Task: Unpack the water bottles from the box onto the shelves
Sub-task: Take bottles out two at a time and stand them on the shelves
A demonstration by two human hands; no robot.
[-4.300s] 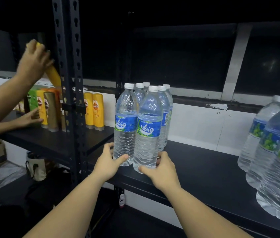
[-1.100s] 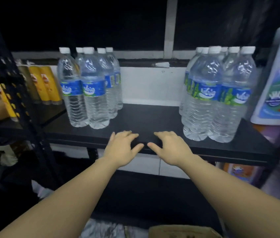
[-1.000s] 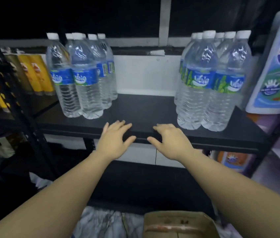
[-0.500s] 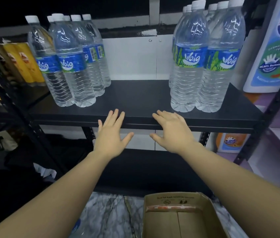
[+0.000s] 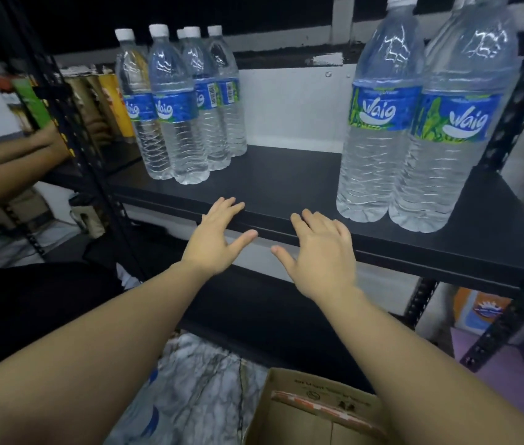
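Both hands, left hand [image 5: 214, 237] and right hand [image 5: 320, 252], have let go and pulled back, flat and empty, with the water bottles [image 5: 177, 104] beyond them and the cardboard box [image 5: 321, 409] below, next.

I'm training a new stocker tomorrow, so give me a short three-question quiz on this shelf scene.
1. True or false: the left hand is gripping a water bottle.
2. Multiple choice: where is the cardboard box? A) on the black shelf B) on the floor below the shelf C) in the right hand
3. Fill in: the bare middle of the shelf lies between the left group of water bottles and the ____ group of water bottles.

Key:
1. False; both hands are open, fingers spread at the shelf's front edge.
2. B
3. right
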